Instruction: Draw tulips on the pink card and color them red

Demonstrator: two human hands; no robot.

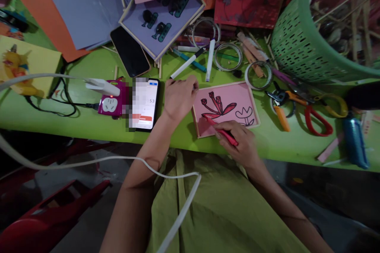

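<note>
My right hand is closed around a red marker, whose tip meets the lower left leaf of a flower drawing. The drawing lies on a pink panel inside a shallow wooden frame. Red fills the flowers and leaves on its left; a second flower on the right is only a black outline. My left hand rests at the frame's left edge with its fingers curled. Whatever those fingers may hold is hidden. Just beyond it lies a white marker with a black cap.
Left of my left hand lie a lit phone and a purple power socket. Tape rolls, pliers and red-handled scissors lie right of the frame. A green basket stands behind them. A white cable crosses my left arm.
</note>
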